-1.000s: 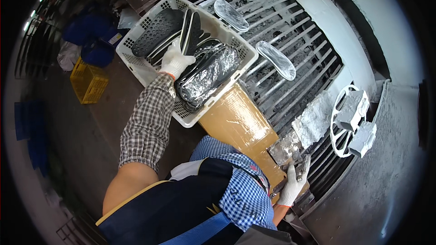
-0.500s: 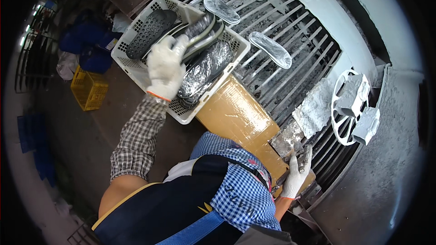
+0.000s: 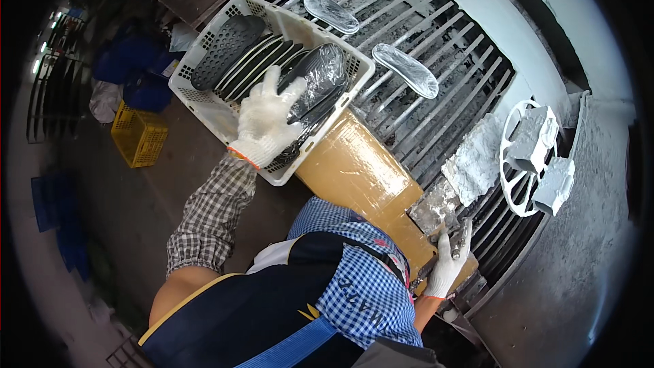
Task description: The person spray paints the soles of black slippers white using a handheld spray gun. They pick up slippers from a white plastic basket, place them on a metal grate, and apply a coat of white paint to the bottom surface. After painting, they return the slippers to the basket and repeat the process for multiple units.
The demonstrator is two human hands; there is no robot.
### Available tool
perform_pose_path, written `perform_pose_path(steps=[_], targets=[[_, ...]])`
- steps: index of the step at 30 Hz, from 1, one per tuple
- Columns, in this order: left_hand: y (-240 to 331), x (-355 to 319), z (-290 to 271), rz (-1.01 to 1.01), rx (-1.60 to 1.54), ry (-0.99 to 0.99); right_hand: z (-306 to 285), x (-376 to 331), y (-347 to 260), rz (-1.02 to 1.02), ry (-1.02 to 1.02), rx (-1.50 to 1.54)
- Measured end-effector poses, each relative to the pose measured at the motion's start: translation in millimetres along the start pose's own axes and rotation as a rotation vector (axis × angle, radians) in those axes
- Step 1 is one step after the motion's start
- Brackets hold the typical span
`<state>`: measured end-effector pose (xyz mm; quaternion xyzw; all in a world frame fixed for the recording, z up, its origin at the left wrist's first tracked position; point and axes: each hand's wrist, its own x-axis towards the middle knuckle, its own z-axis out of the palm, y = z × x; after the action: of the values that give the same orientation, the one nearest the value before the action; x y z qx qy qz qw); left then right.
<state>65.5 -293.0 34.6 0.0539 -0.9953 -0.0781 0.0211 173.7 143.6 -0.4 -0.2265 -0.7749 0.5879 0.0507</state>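
In the upper middle of the head view, my white-gloved left hand (image 3: 266,117) is over a white basket (image 3: 276,176). Its fingers are spread against a black shoe sole (image 3: 325,68) with clear plastic around it. Several dark soles (image 3: 255,61) with pale edges stand in a row beside that hand, and a dotted black sole (image 3: 228,48) leans at the basket's left end. My right hand (image 3: 447,262), in a white glove with grimy grey fingertips, is at the lower right with fingers apart, beside a grey, powder-smeared block (image 3: 434,210). Nothing held shows in it.
A brown taped box (image 3: 361,170) lies between basket and block. Silvery insole-shaped plates (image 3: 405,71) rest on a dusty slatted rack (image 3: 436,34). A white wheel-like frame (image 3: 507,163) with grey blocks stands at right. A yellow crate (image 3: 138,135) is on the floor at left.
My left hand has shifted slightly right and opened its fingers wider. The blurred soles beside it have tipped right, over the plastic-wrapped ones, and the standing row shows. My right hand has barely moved.
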Motion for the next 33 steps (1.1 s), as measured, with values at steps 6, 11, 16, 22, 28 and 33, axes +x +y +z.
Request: perform_pose_path(steps=[6,11,16,22,28,33], targets=[[1.8,-4.7,-21.9,-0.263,-0.089,-0.298,1.7,-2.1,-10.6,0.080,-0.017,-0.019],[-26.5,-3.2,1.2,-0.158,-0.261,0.133,-0.6,-3.8,-10.1,0.096,-0.031,0.046],[-24.3,10.2,-46.8,-0.432,-0.898,0.246,-7.4,-3.0,-13.2,0.077,-0.038,-0.007],[-0.3,28.8,-90.5,-0.316,-1.239,0.502,-16.0,-6.1,0.6,0.152,-0.067,0.173],[59.9,47.9,-68.4,-0.198,-1.417,0.105,-25.5,-8.0,2.9,0.106,-0.046,0.207],[112.3,45.5,-38.9,-0.165,-1.601,-0.280,-37.1,-16.6,-4.2,0.097,-0.002,0.246]])
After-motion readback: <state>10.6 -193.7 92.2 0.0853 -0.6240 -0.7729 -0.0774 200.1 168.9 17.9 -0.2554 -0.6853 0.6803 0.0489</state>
